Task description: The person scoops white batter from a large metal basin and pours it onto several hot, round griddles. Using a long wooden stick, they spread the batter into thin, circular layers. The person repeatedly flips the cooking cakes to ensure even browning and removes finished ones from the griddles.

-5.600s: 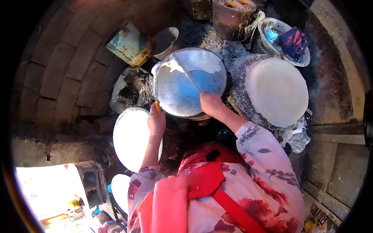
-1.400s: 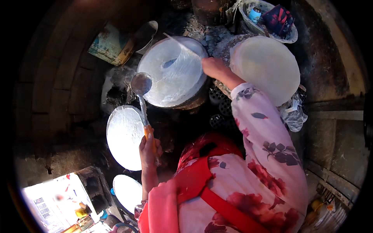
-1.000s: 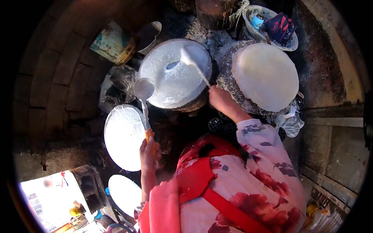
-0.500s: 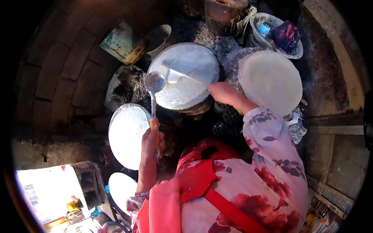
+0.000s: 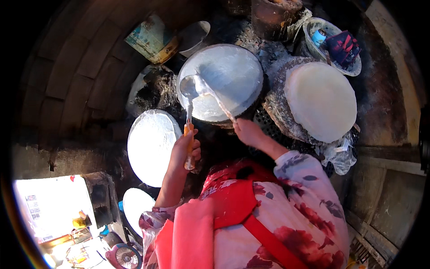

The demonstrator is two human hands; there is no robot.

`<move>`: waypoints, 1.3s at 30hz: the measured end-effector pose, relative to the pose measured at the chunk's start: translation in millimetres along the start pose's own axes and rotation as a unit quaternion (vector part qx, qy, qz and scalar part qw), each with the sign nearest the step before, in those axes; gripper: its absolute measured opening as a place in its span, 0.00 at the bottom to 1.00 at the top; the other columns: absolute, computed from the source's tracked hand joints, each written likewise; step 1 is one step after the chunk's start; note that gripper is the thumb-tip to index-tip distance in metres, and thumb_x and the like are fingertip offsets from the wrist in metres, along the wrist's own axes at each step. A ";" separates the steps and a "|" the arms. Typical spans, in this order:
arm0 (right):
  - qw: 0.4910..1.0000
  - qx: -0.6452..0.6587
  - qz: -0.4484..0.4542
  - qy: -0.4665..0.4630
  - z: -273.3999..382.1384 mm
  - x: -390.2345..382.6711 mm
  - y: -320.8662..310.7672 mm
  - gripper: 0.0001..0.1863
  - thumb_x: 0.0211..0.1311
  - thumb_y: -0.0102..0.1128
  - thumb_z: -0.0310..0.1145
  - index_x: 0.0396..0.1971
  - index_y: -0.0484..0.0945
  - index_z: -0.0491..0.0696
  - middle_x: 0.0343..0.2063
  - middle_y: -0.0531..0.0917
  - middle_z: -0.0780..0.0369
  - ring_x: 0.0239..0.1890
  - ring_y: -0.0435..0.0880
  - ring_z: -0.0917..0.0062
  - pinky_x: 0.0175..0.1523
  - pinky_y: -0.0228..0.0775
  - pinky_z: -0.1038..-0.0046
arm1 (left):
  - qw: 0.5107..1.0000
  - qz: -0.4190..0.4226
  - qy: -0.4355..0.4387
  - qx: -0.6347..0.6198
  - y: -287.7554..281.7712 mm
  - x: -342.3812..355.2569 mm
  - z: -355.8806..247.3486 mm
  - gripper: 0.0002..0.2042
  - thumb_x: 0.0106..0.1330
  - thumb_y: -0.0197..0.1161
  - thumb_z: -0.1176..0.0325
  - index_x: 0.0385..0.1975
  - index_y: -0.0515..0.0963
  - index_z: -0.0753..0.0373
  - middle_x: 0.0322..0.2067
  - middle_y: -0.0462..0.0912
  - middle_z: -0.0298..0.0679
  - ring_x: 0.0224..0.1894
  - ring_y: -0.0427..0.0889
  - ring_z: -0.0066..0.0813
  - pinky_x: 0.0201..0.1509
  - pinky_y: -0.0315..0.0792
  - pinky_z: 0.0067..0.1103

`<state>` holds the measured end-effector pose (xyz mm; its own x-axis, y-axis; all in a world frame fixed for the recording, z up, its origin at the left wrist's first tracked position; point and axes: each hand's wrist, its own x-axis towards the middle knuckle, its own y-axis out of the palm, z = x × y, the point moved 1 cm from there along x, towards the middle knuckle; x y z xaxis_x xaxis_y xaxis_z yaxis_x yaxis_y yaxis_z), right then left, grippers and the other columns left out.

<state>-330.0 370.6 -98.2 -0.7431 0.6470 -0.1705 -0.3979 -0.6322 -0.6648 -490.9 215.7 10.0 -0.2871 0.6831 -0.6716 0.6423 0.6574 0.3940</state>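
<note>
My left hand point(image 5: 182, 150) is closed round the orange handle of a metal ladle point(image 5: 190, 86). The ladle's bowl is over the left part of a round pan point(image 5: 242, 67) coated with white batter. At the pan's near rim my right hand point(image 5: 251, 133) grips a thin spreading stick point(image 5: 220, 103). The stick slants up and left across the batter, its whitened head close beside the ladle. To the right, a pale round sheet point(image 5: 321, 101) rests on a rough dark stand. A bright white disc point(image 5: 152, 145) lies left of my left hand.
A smaller white disc point(image 5: 137, 207) is nearer at the left. Behind stand a paint-stained bucket point(image 5: 153, 39), a metal basin point(image 5: 194, 38) and a brown pot point(image 5: 274, 18). A tub point(image 5: 313, 28) at the back right holds a blue can and dark cloth. A small fan point(image 5: 125, 256) lies at lower left.
My right hand has moved left and nearer me, swinging the stick to a steeper slant across the batter. The ladle stays over the pan's left part. The whole view has shifted slightly.
</note>
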 end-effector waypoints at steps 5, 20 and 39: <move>0.993 0.037 -0.086 -0.070 39.4 -18.7 -0.4 0.11 0.62 0.49 0.37 0.27 0.69 0.44 0.19 0.77 0.51 0.25 0.77 0.52 0.31 0.67 0.54 | 0.967 0.117 0.088 -0.207 -13.2 -38.6 12.1 0.20 0.72 0.41 0.59 0.59 0.59 0.62 0.17 0.58 0.28 0.11 0.57 0.13 0.10 0.52 0.11; 0.971 -0.224 -0.018 -0.084 -22.1 24.6 -31.6 0.09 0.58 0.47 0.33 0.26 0.72 0.42 0.20 0.80 0.50 0.26 0.81 0.57 0.33 0.72 0.56 | 0.893 0.175 0.119 -0.397 -48.7 -79.3 -29.5 0.20 0.72 0.40 0.62 0.59 0.57 0.69 0.20 0.62 0.30 0.12 0.61 0.14 0.14 0.58 0.13; 0.966 -0.244 -0.078 -0.019 -23.3 53.0 -48.1 0.13 0.62 0.47 0.38 0.28 0.72 0.42 0.23 0.79 0.48 0.29 0.78 0.50 0.34 0.69 0.52 | 0.838 0.043 0.256 -0.479 -152.9 -195.6 23.0 0.20 0.73 0.39 0.63 0.57 0.57 0.72 0.21 0.61 0.30 0.14 0.61 0.15 0.17 0.59 0.14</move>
<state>-337.7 445.2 -92.1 -0.7170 0.6968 -0.0198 -0.2122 -0.2453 -0.9459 -516.6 -25.7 66.7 -0.6945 0.6269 -0.3530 -0.1189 0.3839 0.9157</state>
